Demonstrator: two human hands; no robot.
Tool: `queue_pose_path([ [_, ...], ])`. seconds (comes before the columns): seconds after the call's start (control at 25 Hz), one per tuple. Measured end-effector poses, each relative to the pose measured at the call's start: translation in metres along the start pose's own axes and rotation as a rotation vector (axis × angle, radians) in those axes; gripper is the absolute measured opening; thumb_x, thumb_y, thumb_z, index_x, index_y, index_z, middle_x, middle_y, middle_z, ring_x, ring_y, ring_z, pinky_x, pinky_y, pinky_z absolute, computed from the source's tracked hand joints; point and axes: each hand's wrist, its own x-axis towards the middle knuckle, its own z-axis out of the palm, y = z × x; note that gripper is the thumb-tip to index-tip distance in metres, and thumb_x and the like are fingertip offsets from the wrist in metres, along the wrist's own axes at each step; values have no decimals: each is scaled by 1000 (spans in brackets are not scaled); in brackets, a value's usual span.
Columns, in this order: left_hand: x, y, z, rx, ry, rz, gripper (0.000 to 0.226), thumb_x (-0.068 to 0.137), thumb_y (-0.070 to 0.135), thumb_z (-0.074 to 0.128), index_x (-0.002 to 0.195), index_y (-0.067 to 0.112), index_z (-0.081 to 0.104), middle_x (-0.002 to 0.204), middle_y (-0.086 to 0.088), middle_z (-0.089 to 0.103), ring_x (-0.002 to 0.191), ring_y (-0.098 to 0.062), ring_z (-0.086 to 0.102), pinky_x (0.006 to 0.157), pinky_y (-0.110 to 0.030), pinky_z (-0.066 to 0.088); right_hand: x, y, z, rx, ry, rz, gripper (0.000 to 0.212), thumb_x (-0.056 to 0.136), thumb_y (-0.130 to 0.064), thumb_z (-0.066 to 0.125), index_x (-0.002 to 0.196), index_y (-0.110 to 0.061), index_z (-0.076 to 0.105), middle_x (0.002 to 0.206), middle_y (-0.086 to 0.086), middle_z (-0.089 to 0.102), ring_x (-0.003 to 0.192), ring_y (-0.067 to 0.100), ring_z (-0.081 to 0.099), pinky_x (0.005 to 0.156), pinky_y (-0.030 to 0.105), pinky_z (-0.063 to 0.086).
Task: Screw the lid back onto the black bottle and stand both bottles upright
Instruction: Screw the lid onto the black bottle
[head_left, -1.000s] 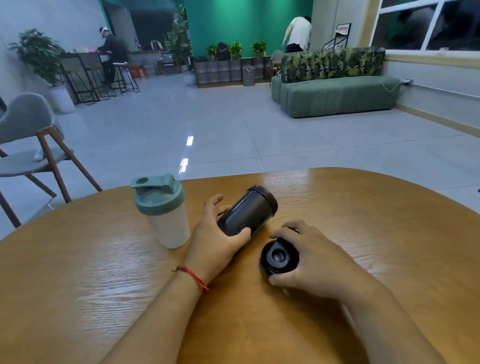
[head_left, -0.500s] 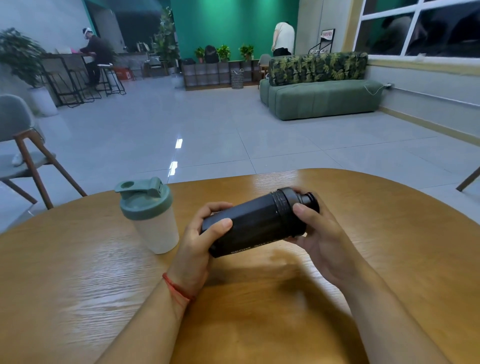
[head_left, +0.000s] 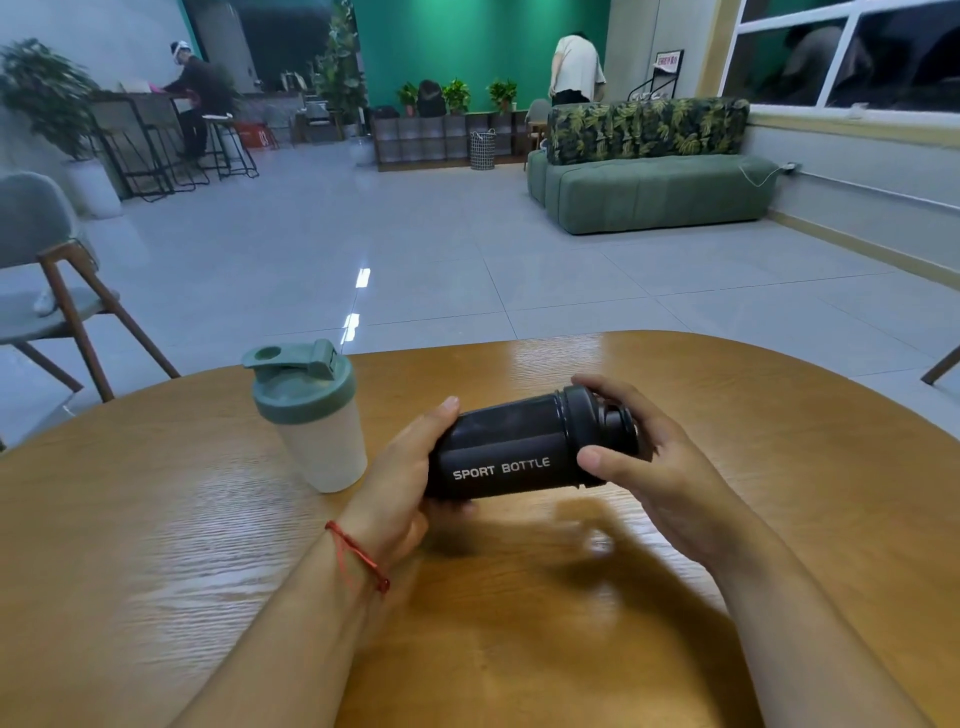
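Observation:
The black bottle (head_left: 506, 449), printed SPORT BOTTLE, lies on its side in the air just above the round wooden table (head_left: 779, 467). My left hand (head_left: 400, 478) grips its base end. Its black lid (head_left: 597, 421) sits on the mouth at the right end, and my right hand (head_left: 660, 457) wraps around that lid with thumb in front and fingers behind. A white bottle with a green lid (head_left: 309, 415) stands upright on the table to the left, apart from both hands.
A grey chair with wooden legs (head_left: 57, 291) stands left of the table. Beyond lie a tiled floor, a green sofa (head_left: 649, 187) at the back right, and people at the far wall and at a counter on the left.
My right hand picked the lid up off the table and put it on the bottle's mouth. My left hand lifted the bottle, which has turned so its printed side faces me.

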Motion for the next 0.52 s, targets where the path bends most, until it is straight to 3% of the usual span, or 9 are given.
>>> queue_pose_path([
  [0.08,-3,-2,-2,98,-27,188,46,93,49,70,115,9,68,107,-19,69,81,-23,74,58,-39,60,-1,-3,7,-18,28,50,59,77,-63,84,131,-38,75,129,9,75,113,33,75,89,49,64],
  [0.16,-12,-6,-1,341,-9,519,32,95,42,66,115,17,66,112,-11,69,95,-15,72,73,-29,58,-4,-7,14,-110,73,146,73,77,-89,65,124,-34,78,113,13,81,93,35,79,85,56,67],
  [0.24,-20,-10,2,520,-46,826,28,96,31,65,120,15,65,115,-6,70,106,-19,69,83,-24,55,-6,-10,17,-171,87,259,80,85,-94,46,123,-30,76,102,20,83,86,41,82,88,60,65],
  [0.28,-19,-14,3,553,-58,896,27,97,27,65,120,13,65,115,-5,71,108,-21,69,86,-24,55,-7,-11,15,-170,75,295,79,88,-93,40,124,-31,74,102,21,83,89,44,82,90,60,63],
  [0.36,-14,-17,1,493,12,807,23,98,27,64,118,16,67,112,0,71,107,-21,69,83,-29,57,-9,-10,13,-111,28,263,69,93,-87,40,133,-40,70,126,15,79,103,34,81,98,61,61],
  [0.44,-7,-12,-1,255,80,510,30,98,37,63,114,12,68,111,-13,70,100,-31,72,70,-43,62,-6,-9,9,24,-37,141,56,95,-66,59,148,-47,60,151,-1,65,128,22,71,107,60,56],
  [0.52,-1,-7,-2,26,87,227,44,99,41,64,116,0,66,108,-29,69,86,-37,74,54,-41,60,-4,-10,2,117,-116,54,77,85,-41,77,157,-49,50,162,-12,53,138,22,64,111,58,52],
])
